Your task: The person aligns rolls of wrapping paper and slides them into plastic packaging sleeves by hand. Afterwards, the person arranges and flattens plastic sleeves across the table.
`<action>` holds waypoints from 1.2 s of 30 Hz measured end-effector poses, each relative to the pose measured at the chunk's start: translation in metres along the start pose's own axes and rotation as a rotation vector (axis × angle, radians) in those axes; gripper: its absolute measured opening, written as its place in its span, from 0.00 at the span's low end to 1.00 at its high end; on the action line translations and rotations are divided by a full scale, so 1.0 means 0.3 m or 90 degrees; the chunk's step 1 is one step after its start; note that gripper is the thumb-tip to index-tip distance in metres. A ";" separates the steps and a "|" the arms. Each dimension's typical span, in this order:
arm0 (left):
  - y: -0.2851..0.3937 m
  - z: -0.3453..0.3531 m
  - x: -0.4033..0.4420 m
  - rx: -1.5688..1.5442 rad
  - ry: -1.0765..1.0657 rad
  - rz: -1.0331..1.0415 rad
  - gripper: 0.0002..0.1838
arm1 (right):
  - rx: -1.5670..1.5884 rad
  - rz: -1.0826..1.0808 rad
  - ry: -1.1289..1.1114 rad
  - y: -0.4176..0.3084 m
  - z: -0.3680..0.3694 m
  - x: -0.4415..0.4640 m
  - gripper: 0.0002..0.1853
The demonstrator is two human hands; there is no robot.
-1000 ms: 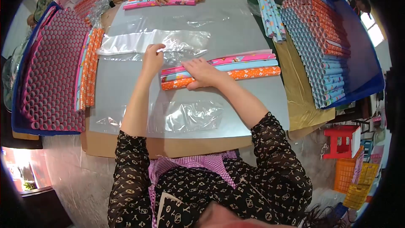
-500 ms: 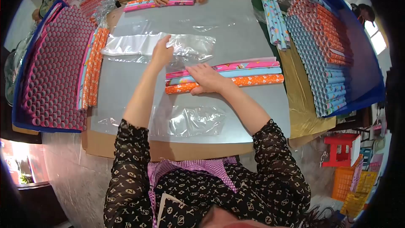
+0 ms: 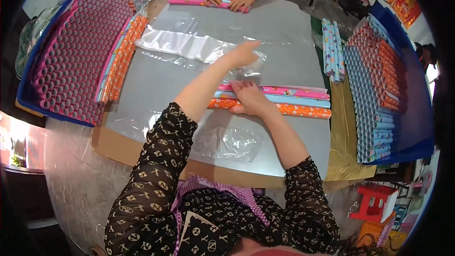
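Observation:
My left hand [image 3: 244, 54] is over the right end of a clear plastic bag [image 3: 189, 46], its index finger stretched out and the other fingers partly hidden. The bag lies flat across the table. Below it, my right hand [image 3: 251, 99] rests with fingers spread across a row of patterned wrapping paper rolls. A pink roll [image 3: 298, 92], a light blue roll [image 3: 296, 100] and an orange roll [image 3: 303, 111] lie side by side under that palm. Closer to my body is another clear plastic bag [image 3: 230, 143].
Across the table [image 3: 279, 137], a co-worker's hands [image 3: 227, 1] rest on similar rolls [image 3: 189, 0]. A blue bin [image 3: 66, 117] of pink rolls stands left, beside orange rolls [image 3: 125, 59]. Another blue bin [image 3: 412, 149] with blue and orange rolls stands right, near loose blue rolls [image 3: 333, 50].
My left hand has slid right along the plastic bag toward its right end. My right hand stays on the rolls. The camera view has shifted, and the co-worker's hands have come closer together.

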State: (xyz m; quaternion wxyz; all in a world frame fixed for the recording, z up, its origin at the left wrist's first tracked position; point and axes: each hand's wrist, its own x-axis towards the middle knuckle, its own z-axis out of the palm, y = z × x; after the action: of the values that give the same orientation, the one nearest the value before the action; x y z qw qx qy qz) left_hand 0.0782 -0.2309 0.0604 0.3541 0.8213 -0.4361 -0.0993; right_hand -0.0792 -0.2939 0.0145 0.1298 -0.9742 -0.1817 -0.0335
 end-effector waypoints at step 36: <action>-0.230 0.129 -0.698 -0.055 0.418 -0.145 0.12 | 0.027 -0.016 0.024 0.010 0.013 -0.007 0.46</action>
State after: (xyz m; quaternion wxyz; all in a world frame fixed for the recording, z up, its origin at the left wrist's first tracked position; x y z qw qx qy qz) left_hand -0.0210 -0.0599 -0.0444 0.4963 0.8372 -0.1996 0.1132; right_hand -0.0799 -0.2964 0.0096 0.1530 -0.9682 -0.1918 -0.0495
